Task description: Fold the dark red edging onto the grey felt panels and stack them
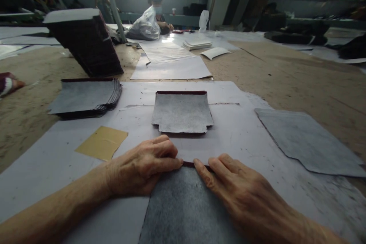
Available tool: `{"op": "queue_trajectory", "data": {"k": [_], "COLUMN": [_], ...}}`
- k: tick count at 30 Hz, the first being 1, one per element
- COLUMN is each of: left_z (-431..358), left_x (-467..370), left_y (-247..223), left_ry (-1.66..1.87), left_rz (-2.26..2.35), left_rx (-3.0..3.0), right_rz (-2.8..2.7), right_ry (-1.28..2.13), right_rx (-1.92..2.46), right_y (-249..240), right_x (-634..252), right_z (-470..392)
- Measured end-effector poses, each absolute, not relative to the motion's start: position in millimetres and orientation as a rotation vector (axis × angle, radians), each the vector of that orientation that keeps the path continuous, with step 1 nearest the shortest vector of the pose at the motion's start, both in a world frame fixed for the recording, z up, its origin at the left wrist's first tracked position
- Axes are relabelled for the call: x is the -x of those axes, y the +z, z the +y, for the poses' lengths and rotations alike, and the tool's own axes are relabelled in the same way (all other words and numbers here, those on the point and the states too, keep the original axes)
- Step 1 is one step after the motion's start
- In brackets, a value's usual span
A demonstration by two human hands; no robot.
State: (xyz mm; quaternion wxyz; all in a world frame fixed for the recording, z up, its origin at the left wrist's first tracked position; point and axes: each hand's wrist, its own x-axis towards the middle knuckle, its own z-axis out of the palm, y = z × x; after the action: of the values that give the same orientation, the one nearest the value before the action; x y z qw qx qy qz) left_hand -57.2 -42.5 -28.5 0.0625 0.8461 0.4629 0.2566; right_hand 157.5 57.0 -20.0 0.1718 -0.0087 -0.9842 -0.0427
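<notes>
A grey-backed panel [183, 206] lies flat in front of me, its narrow dark red strip folded over along the far edge. My left hand [145, 164] is closed, with its fingers curled and the fingertip and thumb side pressing the left end of that strip. On the right part of the same edge lies my right hand [240, 187], fingers stretched out and the index fingertip on the strip; its thumb is hidden. Just beyond both hands rests a smaller grey piece [183, 112] with a dark red far edge and notched near corners.
A white sheet [137, 213] covers the table here. Left are a yellow square [102, 143], stacked grey pieces [85, 95] and a tall leaning dark stack [85, 42]. Grey panels [309, 141] lie right. Beyond are white sheets [171, 66], a plastic bag [145, 24] and a seated person [156, 5].
</notes>
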Motion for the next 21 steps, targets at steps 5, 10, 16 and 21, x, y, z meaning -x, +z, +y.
{"op": "queue_trajectory", "data": {"k": [5,10,16,21], "left_z": [-42.5,-44.0,-49.8,-51.0], "left_x": [57.1,60.5,74.6,76.9], "left_y": [-30.3,-30.6,-29.1,-27.8], "left_ry": [0.735,0.712,0.859,0.827], "left_rz": [1.408,1.409,1.437,1.441], "left_rx": [-2.561,-2.564,-2.445,-2.451], "right_rz": [-2.754,-2.627,-2.551,-2.627], "right_ry": [-0.237,0.137,0.308,0.332], "right_rx": [0.049,-0.006,0.009,0.008], "right_y": [-14.0,-27.3,-38.2,-35.0], "right_x": [-137.2,-126.9,-134.9,-131.9], "right_z": [45.1,42.5,49.2,50.7]}}
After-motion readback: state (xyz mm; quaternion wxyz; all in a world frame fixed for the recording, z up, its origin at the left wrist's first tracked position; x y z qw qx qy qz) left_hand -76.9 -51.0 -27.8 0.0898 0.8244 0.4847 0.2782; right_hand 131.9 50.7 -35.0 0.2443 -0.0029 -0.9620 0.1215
